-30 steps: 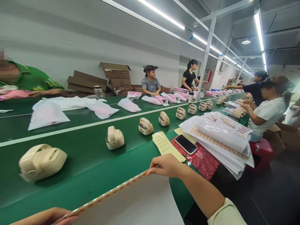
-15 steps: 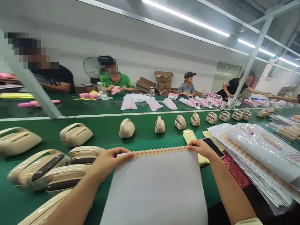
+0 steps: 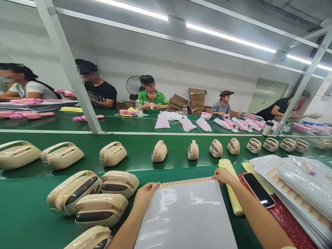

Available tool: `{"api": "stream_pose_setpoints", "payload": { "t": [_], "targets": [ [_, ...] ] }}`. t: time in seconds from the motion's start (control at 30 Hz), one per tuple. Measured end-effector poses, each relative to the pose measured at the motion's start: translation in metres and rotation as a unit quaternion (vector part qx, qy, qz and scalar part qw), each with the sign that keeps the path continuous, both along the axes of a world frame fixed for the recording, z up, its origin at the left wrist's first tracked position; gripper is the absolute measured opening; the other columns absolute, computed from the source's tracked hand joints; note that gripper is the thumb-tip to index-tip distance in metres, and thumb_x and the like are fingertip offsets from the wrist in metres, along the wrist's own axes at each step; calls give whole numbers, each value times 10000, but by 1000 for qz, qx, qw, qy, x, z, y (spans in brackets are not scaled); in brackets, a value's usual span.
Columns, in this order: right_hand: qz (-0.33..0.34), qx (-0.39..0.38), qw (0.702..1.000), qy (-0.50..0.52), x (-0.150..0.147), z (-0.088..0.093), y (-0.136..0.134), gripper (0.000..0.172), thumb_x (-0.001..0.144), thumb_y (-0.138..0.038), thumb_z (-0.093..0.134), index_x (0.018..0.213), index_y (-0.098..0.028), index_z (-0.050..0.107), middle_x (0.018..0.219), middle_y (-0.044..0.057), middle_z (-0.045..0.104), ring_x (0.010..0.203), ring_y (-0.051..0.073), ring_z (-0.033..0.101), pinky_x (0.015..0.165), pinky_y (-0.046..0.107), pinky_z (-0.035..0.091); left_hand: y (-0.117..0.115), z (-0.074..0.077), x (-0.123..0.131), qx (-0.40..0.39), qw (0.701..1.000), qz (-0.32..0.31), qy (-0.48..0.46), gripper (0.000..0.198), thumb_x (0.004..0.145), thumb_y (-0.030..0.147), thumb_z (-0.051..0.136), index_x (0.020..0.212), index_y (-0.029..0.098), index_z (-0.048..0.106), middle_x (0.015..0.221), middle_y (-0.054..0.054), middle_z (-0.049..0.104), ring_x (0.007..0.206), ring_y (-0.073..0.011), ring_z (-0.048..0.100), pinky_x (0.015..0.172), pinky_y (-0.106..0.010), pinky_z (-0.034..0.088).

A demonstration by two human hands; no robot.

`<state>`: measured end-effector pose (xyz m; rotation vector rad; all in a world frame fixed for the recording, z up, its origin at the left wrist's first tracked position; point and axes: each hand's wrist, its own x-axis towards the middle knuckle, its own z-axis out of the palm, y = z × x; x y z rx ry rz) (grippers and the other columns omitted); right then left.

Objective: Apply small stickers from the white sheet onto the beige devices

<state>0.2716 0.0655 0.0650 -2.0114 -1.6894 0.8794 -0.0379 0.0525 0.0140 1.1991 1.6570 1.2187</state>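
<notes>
A glossy white sheet (image 3: pixel 186 214) with a row of small round orange stickers (image 3: pixel 186 182) along its far edge is stretched between my two hands. My left hand (image 3: pixel 145 197) pinches the sheet's far left corner. At the far right corner, my right hand (image 3: pixel 224 175) has it between thumb and fingers. Left of the sheet, on the green surface, stand several cream plastic housings with handles, one of them a dark-panelled housing (image 3: pixel 101 209) close to my left forearm. Beside my right hand lies a folded yellow cloth-like piece (image 3: pixel 231 190).
A row of cream housings (image 3: pixel 113 154) lies across the green belt (image 3: pixel 140 157). To the right are a phone (image 3: pixel 258 190) and a stack of sticker sheets (image 3: pixel 293 193). Several co-workers sit or stand beyond, near pink items in white bags (image 3: pixel 162 121). A metal post (image 3: pixel 75 69) rises at left.
The view has swung left, so the scene sits further right. Housings on the belt appear shifted. Both hands still hold the sheet, which now catches glare.
</notes>
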Motion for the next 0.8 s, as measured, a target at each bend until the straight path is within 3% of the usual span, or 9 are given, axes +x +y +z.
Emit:
{"api": "stream_pose_setpoints", "payload": {
  "t": [0.1,0.2,0.3,0.4,0.5,0.6,0.67,0.73,0.8],
  "targets": [
    [-31,40,997,-63,-15,6,17,269,646,-133,645,463,-177,454,550,45,570,649,215,613,570,272,406,-2,-12,-1,14,994,4,109,233,607,443,527,603,215,578,547,-45,585,605,-293,588,535,-374,432],
    [-47,95,991,-83,-42,17,44,90,715,-232,615,687,-180,548,824,74,620,858,229,600,666,276,408,-5,-18,3,62,980,6,187,248,663,391,474,752,203,608,739,-117,623,797,-366,580,670,-478,434],
    [-69,129,987,-69,-73,22,79,277,767,-355,555,976,-177,523,1079,104,548,951,213,571,710,270,413,-11,-20,10,129,965,-13,229,242,702,343,467,825,207,625,918,-136,621,950,-340,543,836,-473,397],
    [-113,131,984,-37,-94,21,108,371,764,-334,541,1068,-132,473,1179,167,458,994,235,552,723,284,417,-22,-22,17,241,919,-83,300,195,762,313,464,807,239,638,872,-96,638,875,-275,571,815,-404,427],
    [-135,123,983,15,-97,19,120,187,753,-219,514,920,-135,526,1063,152,519,952,238,562,698,276,415,-35,-22,23,316,855,-214,352,234,820,277,412,738,245,629,737,-62,634,712,-222,581,674,-347,467],
    [-142,133,977,88,-89,21,112,57,769,-187,455,745,-171,504,847,76,560,846,193,564,640,241,410,-45,-16,28,283,881,-278,256,194,794,334,480,712,260,640,756,-54,651,723,-220,598,648,-332,488],
    [-141,136,969,150,-84,25,95,117,794,-202,401,692,-187,456,694,22,520,693,145,541,566,218,399,-48,-6,32,212,939,-248,109,193,754,409,550,830,268,658,889,-65,670,840,-245,614,720,-348,502],
    [-132,122,959,218,-82,28,71,171,813,-212,343,656,-197,409,563,-26,428,521,99,459,478,196,369,-49,5,36,111,969,-200,-92,346,740,487,559,995,263,627,1032,-74,658,968,-266,600,809,-376,494],
    [-119,92,948,279,-86,29,38,205,815,-219,319,618,-202,373,479,-62,324,405,72,345,405,179,328,-50,14,42,37,932,-197,-303,457,741,564,517,1094,282,583,1141,-64,631,1095,-280,545,878,-415,468]
  ]
}}
